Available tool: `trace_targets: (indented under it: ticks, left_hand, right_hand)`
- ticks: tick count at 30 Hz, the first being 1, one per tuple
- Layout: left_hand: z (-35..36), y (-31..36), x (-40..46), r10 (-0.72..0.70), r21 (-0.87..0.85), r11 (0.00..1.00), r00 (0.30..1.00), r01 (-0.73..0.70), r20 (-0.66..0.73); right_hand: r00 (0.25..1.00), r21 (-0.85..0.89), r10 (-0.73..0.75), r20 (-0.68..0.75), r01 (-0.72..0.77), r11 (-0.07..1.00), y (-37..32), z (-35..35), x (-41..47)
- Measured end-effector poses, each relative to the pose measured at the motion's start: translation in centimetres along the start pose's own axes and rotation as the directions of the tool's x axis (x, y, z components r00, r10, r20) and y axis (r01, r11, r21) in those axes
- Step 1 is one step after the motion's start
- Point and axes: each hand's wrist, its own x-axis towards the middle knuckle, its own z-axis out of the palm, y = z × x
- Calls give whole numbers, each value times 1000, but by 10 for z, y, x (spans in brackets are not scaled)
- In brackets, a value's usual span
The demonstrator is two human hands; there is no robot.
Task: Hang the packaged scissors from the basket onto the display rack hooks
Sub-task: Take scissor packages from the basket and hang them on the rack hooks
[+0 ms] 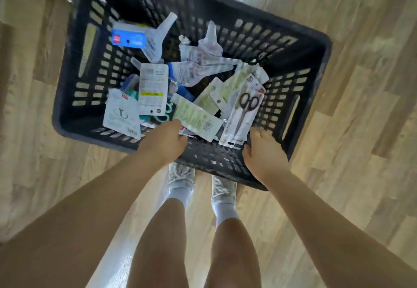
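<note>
Both hands reached into the dark slotted plastic basket [74, 80] on the wood floor: left hand [165, 142] touching a pale green pack [196, 115], grip unclear; right hand [264, 152] pinching the black-handled scissors pack [242, 116]. Picking was underway; next comes lifting it toward an unseen rack.

Both arms are bare from the upper edge of view down to the left hand [163, 140] and the right hand [262, 153], with no sleeves, watch or rings showing. The legs are bare too, down to pale grey-white socks [180, 194] pulled above the ankle. The shoes [181, 172] are light, with a mottled grey-and-white pattern across their tops.
</note>
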Motion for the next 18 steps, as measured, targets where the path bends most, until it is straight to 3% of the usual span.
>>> trace_targets:
  ticks: [2, 4, 9, 15, 18]
  left_hand:
    - [17, -3, 24, 29, 12, 999, 999, -29, 13]
    - [29, -6, 51, 77, 142, 986, 996, -84, 54]
    - [42, -22, 124, 203, 490, 838, 971, -240, 128]
    - [61, -41, 191, 347, 778, 452, 890, -436, 297]
    - [72, -49, 210, 365, 800, 357, 860, -483, 356]
  right_hand:
    - [1000, -17, -9, -11, 9, 1000, -2, 8, 27]
    - [999, -45, -34, -34, 32, 998, -3, 13, 58]
    - [984, -217, -166, -69, 148, 965, -2, 22, 142]
    - [959, -371, -271, -81, 224, 901, 2, 49, 208]
    - [942, -392, -314, -115, 247, 886, 12, 59, 232]
